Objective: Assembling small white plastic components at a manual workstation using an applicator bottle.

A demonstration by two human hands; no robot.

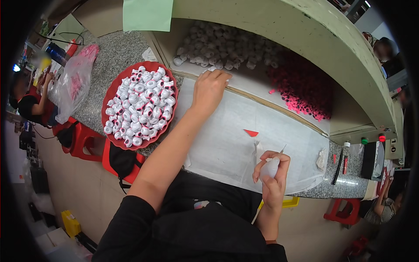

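My left hand [210, 90] reaches to the front edge of a shelf compartment, fingers bent and pressed together. Something small and white shows at its fingertips, mostly hidden by them. Just behind it lies a heap of small white molded pieces [227, 46]. Over the white paper-covered worktop [214, 135], my right hand [275, 174] is wrapped round a small white squeeze bottle [269, 169], its thin needle tip pointing up and right. To the left of my left forearm, a red scalloped basin [107, 97] holds many white figurine heads [142, 105] with pink and black parts.
Small pink and black pieces [301, 94] are heaped at the compartment's right. A red triangular scrap [250, 132] lies on the paper. Overhead curves the pale green shelf frame [279, 19]. Pens [345, 159] and a black box [372, 160] stand right; a plastic bag [74, 83] lies left.
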